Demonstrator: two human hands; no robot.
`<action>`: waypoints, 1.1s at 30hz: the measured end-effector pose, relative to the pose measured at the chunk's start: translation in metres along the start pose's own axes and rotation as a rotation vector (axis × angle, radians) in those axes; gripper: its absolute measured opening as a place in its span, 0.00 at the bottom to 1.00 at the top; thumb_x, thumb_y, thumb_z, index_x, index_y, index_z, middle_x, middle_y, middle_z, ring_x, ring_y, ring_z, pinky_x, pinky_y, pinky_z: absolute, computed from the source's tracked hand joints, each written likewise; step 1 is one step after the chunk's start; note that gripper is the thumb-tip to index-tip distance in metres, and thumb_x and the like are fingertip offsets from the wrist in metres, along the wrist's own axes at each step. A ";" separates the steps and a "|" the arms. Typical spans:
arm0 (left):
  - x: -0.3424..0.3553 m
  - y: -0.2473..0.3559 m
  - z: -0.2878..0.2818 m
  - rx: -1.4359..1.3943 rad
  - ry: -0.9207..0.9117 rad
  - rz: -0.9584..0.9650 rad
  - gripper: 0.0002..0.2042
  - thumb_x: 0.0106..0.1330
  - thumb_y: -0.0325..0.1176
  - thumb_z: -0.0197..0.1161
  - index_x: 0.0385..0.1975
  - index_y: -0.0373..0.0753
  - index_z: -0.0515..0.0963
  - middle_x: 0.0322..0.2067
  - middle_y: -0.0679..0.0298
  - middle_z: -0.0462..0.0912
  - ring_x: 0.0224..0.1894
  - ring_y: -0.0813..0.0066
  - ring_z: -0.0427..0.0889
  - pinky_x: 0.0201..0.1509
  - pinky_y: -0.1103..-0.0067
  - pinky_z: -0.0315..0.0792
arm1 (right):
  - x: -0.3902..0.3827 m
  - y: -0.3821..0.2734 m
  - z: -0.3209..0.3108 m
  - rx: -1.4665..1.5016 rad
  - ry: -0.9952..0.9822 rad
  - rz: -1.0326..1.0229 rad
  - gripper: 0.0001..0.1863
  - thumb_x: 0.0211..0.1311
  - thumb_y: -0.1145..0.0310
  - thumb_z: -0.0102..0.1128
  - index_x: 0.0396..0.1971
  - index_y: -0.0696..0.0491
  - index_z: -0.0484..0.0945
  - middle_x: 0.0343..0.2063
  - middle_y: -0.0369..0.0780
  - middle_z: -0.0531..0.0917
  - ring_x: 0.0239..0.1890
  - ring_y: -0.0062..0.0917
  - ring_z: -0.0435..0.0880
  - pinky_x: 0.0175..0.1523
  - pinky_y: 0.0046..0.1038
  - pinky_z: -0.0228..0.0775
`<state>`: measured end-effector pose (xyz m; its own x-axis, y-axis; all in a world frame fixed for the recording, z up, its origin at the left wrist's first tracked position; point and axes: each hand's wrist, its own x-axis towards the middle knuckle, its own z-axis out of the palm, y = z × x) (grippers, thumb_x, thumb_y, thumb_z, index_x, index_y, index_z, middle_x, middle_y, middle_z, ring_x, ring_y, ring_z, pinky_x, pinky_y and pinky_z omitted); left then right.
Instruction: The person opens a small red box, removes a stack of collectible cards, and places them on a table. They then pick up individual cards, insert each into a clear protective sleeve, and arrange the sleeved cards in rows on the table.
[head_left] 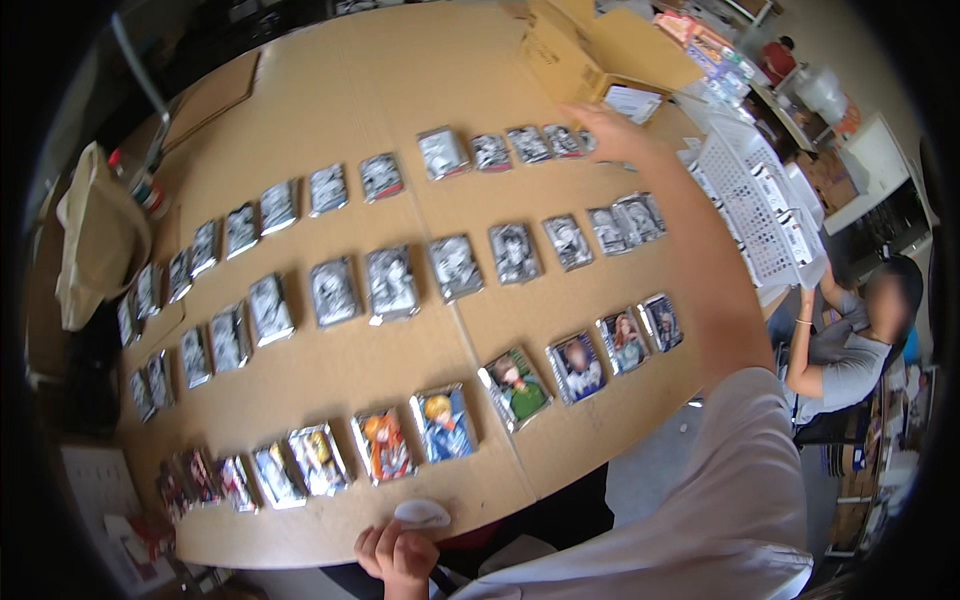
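Observation:
My right hand [608, 132] reaches across the table to the right end of the far row. Its fingers are stretched out and apart, beside a small foil packet [587, 142] that it partly covers. At the near table edge, my left hand [398, 552] has curled fingers, and whatever may be inside them is hidden. Just beyond it lies a white oval object [422, 515]. Foil packets lie in three rows. Grey-printed ones, such as this packet [392, 283], fill the far and middle rows. Packets with coloured figures, such as one with an orange-haired figure [384, 446], form the near row.
An open cardboard box [565, 65] stands at the far right. A white perforated basket [745, 205] holding white packs is at the right edge, near a seated person [850, 340]. A beige cloth bag [100, 240] and a bottle [150, 195] are at the left.

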<state>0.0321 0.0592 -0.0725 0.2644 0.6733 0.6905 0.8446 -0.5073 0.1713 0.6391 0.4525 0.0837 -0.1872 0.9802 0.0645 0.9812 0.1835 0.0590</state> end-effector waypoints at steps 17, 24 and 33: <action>0.001 -0.048 -0.057 -0.221 0.231 0.007 0.25 0.57 0.22 0.71 0.55 0.41 0.72 0.52 0.52 0.83 0.52 0.51 0.84 0.63 0.50 0.76 | -0.335 -0.426 -0.019 0.768 0.144 -0.031 0.14 0.66 0.74 0.68 0.50 0.60 0.84 0.42 0.48 0.87 0.43 0.42 0.87 0.51 0.39 0.77; 0.028 -0.219 -0.224 0.519 0.162 -0.024 0.16 0.57 0.18 0.67 0.46 0.37 0.83 0.46 0.56 0.85 0.50 0.55 0.86 0.56 0.61 0.81 | -0.354 -0.507 0.009 0.873 0.150 -0.158 0.14 0.69 0.76 0.67 0.52 0.62 0.83 0.48 0.48 0.87 0.48 0.45 0.86 0.55 0.41 0.78; 0.036 -0.410 -0.307 0.604 -0.413 -0.423 0.14 0.68 0.25 0.59 0.51 0.38 0.84 0.49 0.49 0.87 0.54 0.46 0.85 0.58 0.59 0.79 | -0.346 -0.507 -0.004 0.798 0.223 -0.142 0.15 0.61 0.75 0.75 0.48 0.59 0.87 0.50 0.46 0.86 0.50 0.44 0.86 0.56 0.41 0.79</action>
<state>-0.4476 0.1257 0.0980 -0.0805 0.9440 0.3201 0.9834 0.1276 -0.1289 0.2065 0.0200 0.0358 -0.2338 0.9214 0.3105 0.6696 0.3841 -0.6356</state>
